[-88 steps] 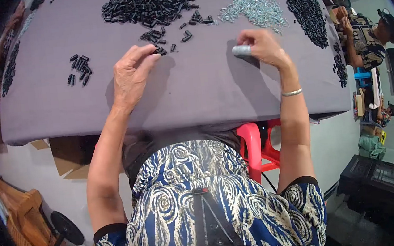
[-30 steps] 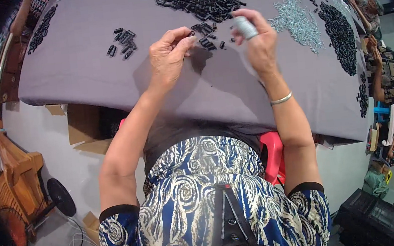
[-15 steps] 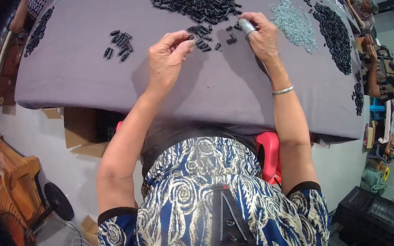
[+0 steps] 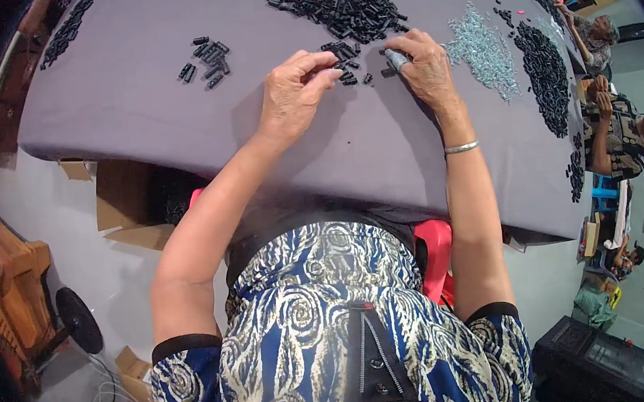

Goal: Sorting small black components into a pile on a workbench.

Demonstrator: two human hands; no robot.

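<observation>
My left hand (image 4: 295, 95) is over the grey-covered table, its thumb and forefinger pinched at the edge of a small cluster of black cylindrical pieces (image 4: 348, 74). What sits between those fingertips blends with the dark pieces behind. Just to the right, my right hand (image 4: 426, 71) curls its fingers down by a few loose black pieces (image 4: 388, 73). A silvery-grey wrap (image 4: 397, 59) covers one of its digits. Those fingers hide whatever they may hold. Beyond both hands lies a large heap of black cylindrical pieces (image 4: 334, 2).
A smaller black group (image 4: 208, 61) lies left on the grey tablecloth (image 4: 134, 103). To the right are a heap of small clear, silvery pieces (image 4: 482, 54) and another black heap (image 4: 545, 79). Other people (image 4: 621, 126) sit along the right side. A cardboard box (image 4: 123, 193) stands below the table.
The view has shifted, so the heaps sit further right. My right hand has come left over the loose pieces, closer to my left hand, which stays pinched beside the small cluster.
</observation>
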